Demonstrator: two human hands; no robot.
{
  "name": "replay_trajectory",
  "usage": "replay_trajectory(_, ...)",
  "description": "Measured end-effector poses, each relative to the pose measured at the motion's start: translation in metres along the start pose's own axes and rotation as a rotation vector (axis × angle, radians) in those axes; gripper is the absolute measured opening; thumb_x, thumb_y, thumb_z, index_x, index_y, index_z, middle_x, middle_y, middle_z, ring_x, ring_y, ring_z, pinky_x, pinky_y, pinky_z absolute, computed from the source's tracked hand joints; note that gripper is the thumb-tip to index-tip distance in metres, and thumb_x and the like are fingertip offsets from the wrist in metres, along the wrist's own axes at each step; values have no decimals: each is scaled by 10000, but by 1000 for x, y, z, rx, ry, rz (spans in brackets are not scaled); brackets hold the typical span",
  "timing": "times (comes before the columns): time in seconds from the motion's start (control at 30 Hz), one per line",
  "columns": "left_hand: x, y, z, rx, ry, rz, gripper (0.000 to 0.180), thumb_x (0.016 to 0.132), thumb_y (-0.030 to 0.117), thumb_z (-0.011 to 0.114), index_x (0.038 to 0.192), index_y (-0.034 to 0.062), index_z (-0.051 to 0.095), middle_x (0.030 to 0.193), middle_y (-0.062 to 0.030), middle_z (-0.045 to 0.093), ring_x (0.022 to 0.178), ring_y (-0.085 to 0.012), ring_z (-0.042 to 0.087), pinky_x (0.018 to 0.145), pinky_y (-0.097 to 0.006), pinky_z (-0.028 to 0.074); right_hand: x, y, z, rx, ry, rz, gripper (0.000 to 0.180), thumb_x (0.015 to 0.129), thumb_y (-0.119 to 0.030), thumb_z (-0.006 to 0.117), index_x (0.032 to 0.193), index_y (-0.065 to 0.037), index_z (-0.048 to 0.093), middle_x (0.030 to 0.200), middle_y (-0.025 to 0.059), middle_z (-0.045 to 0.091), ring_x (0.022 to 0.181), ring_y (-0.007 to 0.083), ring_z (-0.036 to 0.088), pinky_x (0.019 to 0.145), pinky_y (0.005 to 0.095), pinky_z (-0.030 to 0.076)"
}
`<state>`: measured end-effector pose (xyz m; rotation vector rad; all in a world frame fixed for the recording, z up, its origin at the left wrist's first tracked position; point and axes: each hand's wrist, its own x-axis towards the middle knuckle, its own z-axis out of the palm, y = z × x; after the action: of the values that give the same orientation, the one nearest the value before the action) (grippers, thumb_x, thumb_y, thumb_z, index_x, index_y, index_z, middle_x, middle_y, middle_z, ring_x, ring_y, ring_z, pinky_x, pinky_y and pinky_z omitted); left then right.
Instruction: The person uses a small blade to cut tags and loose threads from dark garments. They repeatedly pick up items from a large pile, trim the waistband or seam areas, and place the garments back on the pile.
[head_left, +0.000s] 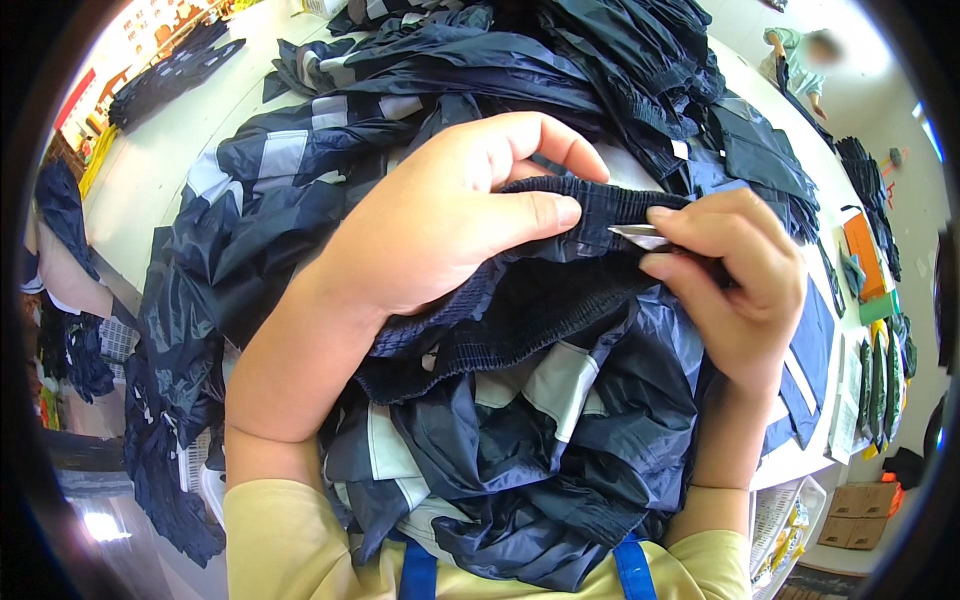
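A dark navy garment with pale grey patches is bunched in front of me. Its ribbed, gathered elastic waistband is raised between my hands. My left hand pinches the waistband, thumb on the near face and fingers behind it. From the right, my right hand closes around small thread snips. Only their pointed silver blades show, lying against the waistband just right of my left thumb; the handles are hidden in my palm.
More dark garments lie heaped across the white table beyond my hands. An orange box stands at the right edge. Lower right are a white basket and cardboard boxes. Another person is at the far right.
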<state>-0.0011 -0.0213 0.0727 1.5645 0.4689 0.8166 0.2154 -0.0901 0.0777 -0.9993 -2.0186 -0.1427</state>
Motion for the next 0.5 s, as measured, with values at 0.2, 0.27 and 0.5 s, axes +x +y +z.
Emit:
replay_trajectory(0.2,-27,21,-12,734,-169,596,125,662,66,752,714,95,642,736,-14,646,741,-166,605,685,-293,423,-14,42,-26,567,214,358,605,631,-246,835,1111,-7,556,851,-33,476,581,4,314,506,152,227)
replay_trajectory(0.27,-45,21,-18,822,-158,590,156,622,46,763,665,121,633,697,20,631,693,-168,568,622,-300,389,-16,44,-25,740,-128,467,695,579,-268,879,1142,-24,554,875,-16,524,549,-14,290,494,141,216)
replay_trajectory(0.5,-82,32,-39,928,-219,216,570,646,333,791,1080,21,593,795,-70,663,664,-198,617,656,-300,435,-1,-7,15,468,-526,198,591,574,-48,779,1145,-97,636,897,81,616,624,150,596,564,256,491)
